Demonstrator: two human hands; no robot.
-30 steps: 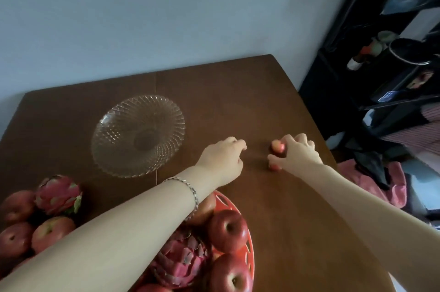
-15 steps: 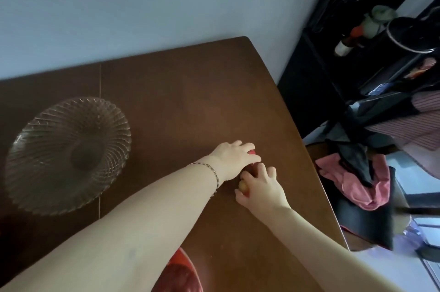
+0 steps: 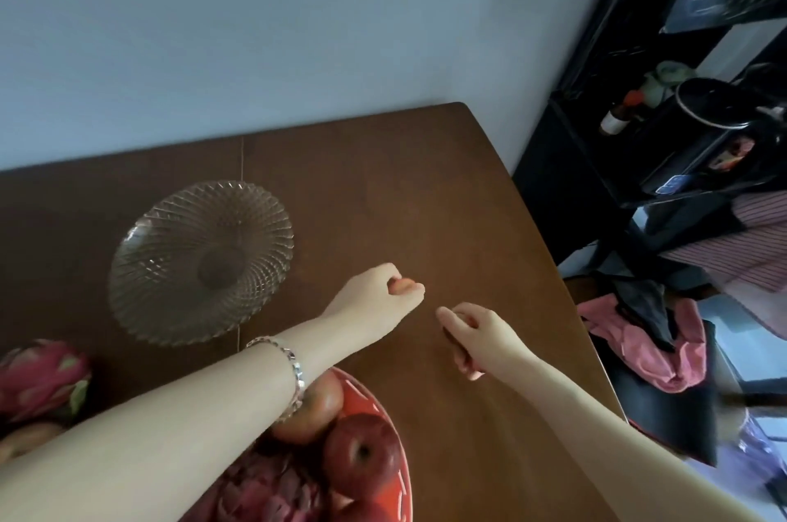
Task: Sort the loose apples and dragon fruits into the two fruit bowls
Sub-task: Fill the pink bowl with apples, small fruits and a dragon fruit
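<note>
A small reddish fruit [image 3: 401,286] is gripped in the closed left hand [image 3: 374,296] and another [image 3: 462,355] in the closed right hand [image 3: 481,336]; either could be dropped near the brown wooden table [image 3: 447,202]'s right edge.

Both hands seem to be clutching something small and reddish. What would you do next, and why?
Probably carry the left hand over to the empty glass bowl and set its small reddish piece there: that bowl sits beside it, while the red bowl already holds apples and dragon fruit.

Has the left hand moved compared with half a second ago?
Yes. The left hand has drawn away from the right hand, toward the glass bowl; a gap of bare table now separates the hands.
</note>
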